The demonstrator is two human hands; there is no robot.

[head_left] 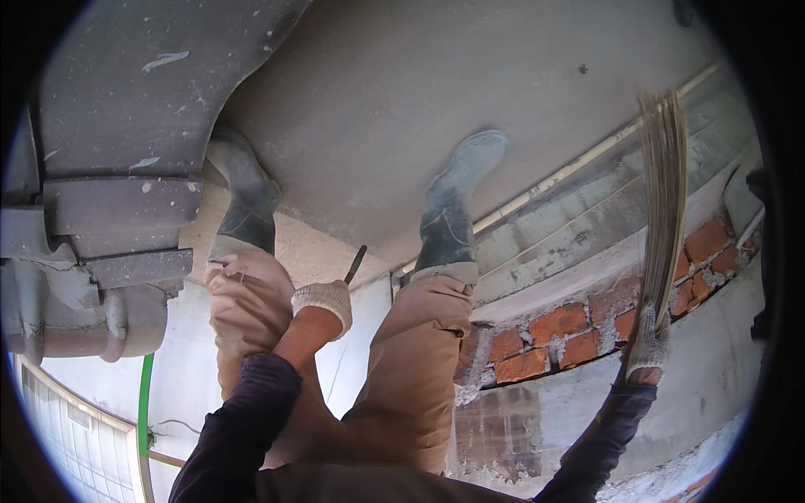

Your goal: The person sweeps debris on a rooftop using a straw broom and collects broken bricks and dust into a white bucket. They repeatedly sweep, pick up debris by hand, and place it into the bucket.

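Note:
My left hand (323, 303), in a whitish knit glove, is in front of my left thigh. Its fingers are mostly hidden, closed around a thin dark rod-like tool (356, 263) that sticks out past the glove. The tool's other end is out of sight. Over at the right, my right hand (648, 345), gloved too, grips a long bundle of thin brown bristles, like a whisk broom (665, 201). It stands nearly upright in the picture, its bristle tips farthest from me, passing in front of the brick wall.
My boots (457, 189) stand on a grey slab (352, 193). Dark curved roof tiles (117, 210) rise at the left. On the right run a pale pipe (537, 191) and a wall with exposed red bricks (558, 323) and rough mortar. A green strip (145, 402) shows at lower left.

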